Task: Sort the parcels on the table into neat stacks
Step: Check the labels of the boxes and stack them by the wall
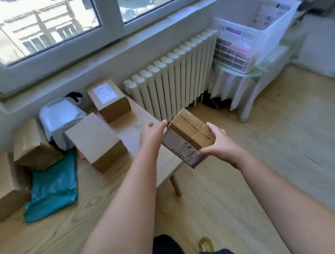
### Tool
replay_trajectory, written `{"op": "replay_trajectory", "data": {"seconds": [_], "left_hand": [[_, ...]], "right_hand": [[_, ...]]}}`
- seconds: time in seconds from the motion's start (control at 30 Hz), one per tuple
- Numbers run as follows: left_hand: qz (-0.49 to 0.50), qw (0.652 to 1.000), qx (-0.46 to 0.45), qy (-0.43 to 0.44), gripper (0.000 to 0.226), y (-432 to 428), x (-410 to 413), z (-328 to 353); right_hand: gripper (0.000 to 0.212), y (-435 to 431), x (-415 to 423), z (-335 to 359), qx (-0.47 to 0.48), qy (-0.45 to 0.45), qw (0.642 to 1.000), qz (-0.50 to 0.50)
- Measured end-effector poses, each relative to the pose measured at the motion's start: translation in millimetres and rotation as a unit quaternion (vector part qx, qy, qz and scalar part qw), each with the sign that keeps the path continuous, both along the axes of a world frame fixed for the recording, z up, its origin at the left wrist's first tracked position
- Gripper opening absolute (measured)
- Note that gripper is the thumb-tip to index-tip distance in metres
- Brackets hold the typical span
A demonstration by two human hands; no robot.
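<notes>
the small cardboard parcel [189, 137] is held tilted in the air just past the right edge of the table [75, 234], its printed label side facing near-left. the right hand [219, 145] grips its right end, thumb on top and fingers [199, 154] curled round the lower edge. the left hand [153, 137] is loose and flat, its straight fingers [162, 125] touching the parcel's far left corner. left of the hands, on the table, sit a plain box [96, 141], a labelled box [108, 101], a grey mailer [62, 121], a teal mailer [53, 186] and a taped box [34, 149].
</notes>
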State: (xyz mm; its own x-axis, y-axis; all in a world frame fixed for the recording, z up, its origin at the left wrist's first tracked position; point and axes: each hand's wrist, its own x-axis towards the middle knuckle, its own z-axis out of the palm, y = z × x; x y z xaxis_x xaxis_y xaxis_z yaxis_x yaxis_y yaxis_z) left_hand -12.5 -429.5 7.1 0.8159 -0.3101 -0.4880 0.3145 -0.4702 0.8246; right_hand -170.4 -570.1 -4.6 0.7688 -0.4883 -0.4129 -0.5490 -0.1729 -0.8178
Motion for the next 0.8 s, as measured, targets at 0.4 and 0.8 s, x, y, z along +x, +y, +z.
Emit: {"op": "replay_trajectory", "data": {"seconds": [0.4,0.8], "left_hand": [[-0.529,0.711,0.241,-0.395,0.118,-253,0,-9],[-0.443,0.863,0.086,-0.23,0.104,-520,57,-6]], "right_hand": [[0.104,-212,11,2,-0.232,0.061,0.97,0.03],[0.087,-437,19,20,-0.195,0.012,0.931,-0.309]]}}
